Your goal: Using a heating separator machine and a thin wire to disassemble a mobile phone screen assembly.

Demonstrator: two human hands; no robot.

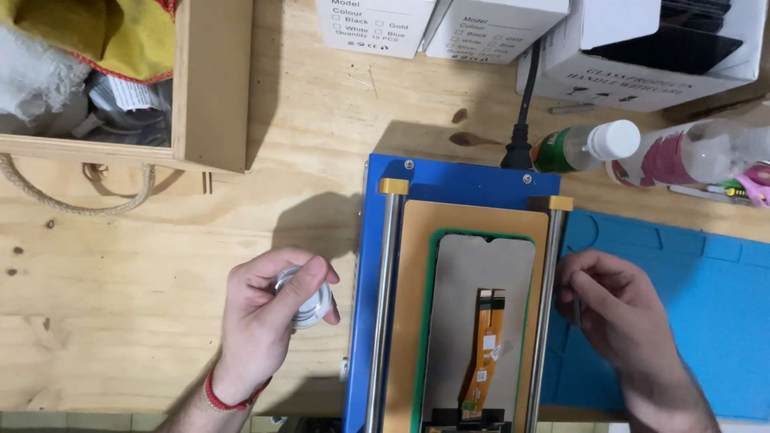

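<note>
Head view: small round clear-white spool (305, 301) in left hand (261, 321).

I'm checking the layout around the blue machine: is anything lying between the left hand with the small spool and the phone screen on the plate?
Yes. The left metal rail of the blue machine runs upright in the picture between the left hand, which holds the spool, and the phone screen. Nothing else visible lies between them.

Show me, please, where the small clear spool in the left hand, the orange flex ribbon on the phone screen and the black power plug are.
small clear spool (309, 303), head view, on its round white face.
orange flex ribbon (484, 346), head view, mid-strip.
black power plug (518, 150), head view, on its moulded body.
</note>
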